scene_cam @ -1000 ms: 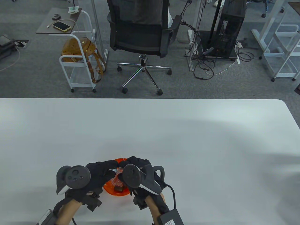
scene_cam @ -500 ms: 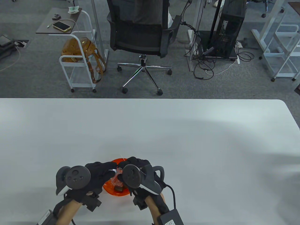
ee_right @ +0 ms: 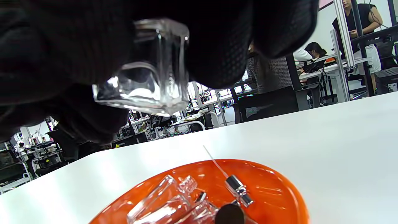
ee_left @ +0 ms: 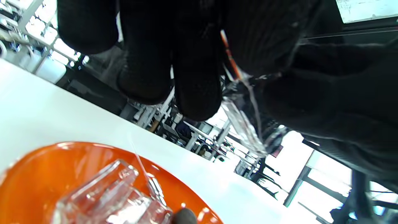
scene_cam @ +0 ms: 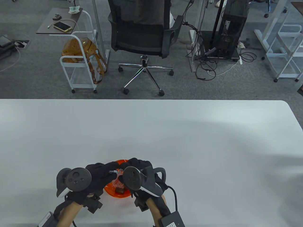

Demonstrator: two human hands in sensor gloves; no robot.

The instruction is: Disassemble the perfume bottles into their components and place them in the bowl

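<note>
Black-gloved left hand (scene_cam: 99,176) pinches the sprayer head (scene_cam: 114,171) at the near end of the clear bottle (ee_right: 146,87), which the right hand (scene_cam: 139,166) grips, fingers curled round its body. Both hold it above the orange bowl (scene_cam: 109,189); its long axis appears to run between the hands, so separation means pulling outward.

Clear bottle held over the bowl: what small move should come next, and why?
Probably twist or pull its top off. Both the right hand and left hand grip the clear bottle above the orange bowl, where earlier parts already lie.
</note>
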